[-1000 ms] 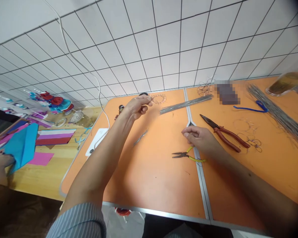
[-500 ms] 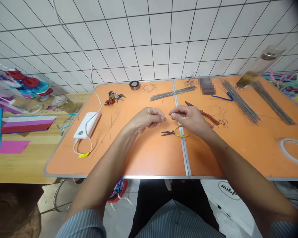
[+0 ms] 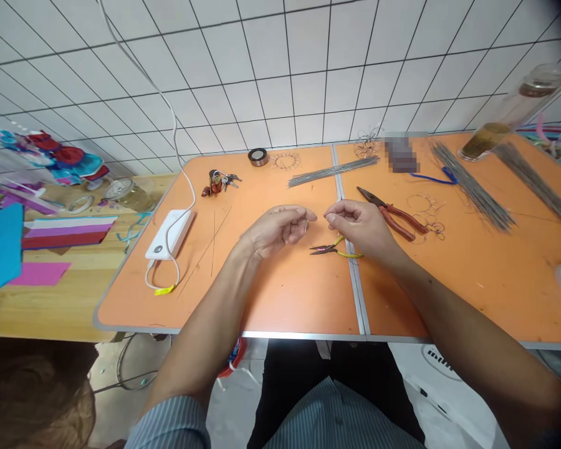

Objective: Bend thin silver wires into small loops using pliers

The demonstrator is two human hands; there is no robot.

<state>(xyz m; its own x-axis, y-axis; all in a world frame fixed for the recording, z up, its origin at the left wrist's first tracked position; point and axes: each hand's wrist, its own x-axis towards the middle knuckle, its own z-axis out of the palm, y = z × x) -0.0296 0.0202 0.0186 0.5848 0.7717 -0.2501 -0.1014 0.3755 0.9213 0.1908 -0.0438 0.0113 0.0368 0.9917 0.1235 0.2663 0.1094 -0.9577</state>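
Over the orange folding table (image 3: 299, 299), your left hand (image 3: 278, 232) pinches a thin wire (image 3: 306, 227) between thumb and fingertips, just apart from your right hand (image 3: 359, 227), whose fingertips close together on something too small to make out. Far right, a glass flask (image 3: 489, 138) holds brown liquid, and open table runs from your wrists to the near edge (image 3: 262, 332). Just below your right hand lie yellow-handled needle-nose pliers (image 3: 327, 249), with red-handled pliers (image 3: 393, 215) beside them, and a white power bank (image 3: 168, 234) sits left of your left forearm.
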